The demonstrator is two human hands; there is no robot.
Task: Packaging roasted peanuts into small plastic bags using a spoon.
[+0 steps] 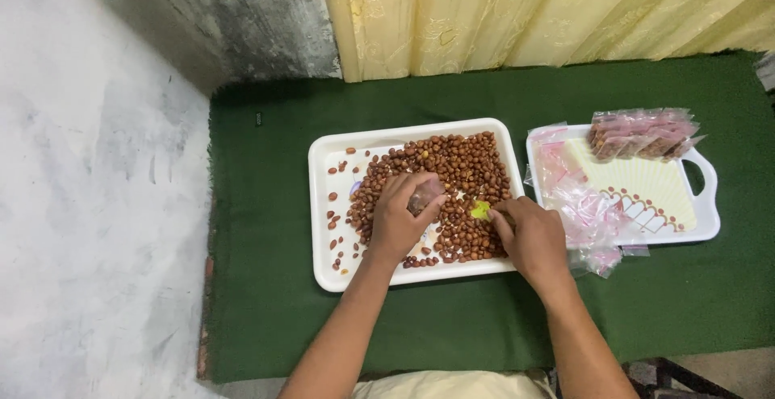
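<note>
The left hand (pixel 397 220) is gripping a small clear pouch (pixel 425 195) of peanuts (pixel 460 165) over the white tray (pixel 323 205). The right hand (pixel 533 238) is pinching a small yellow scoop (pixel 480 209) in the heap. Empty pouches (pixel 585 205) are lying on the handled tray (pixel 702 205) just beside, filled packets (pixel 642 134) at its far end.

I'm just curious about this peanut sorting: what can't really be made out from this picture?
- Head view: what the left hand holds; its fingers cover most of a small clear bag.
- The small yellow-green thing by the right hand is too small to identify.
- Filled packets on the patterned tray: contents blurred behind plastic.
- The white tray bottom is hidden under the peanuts.
</note>
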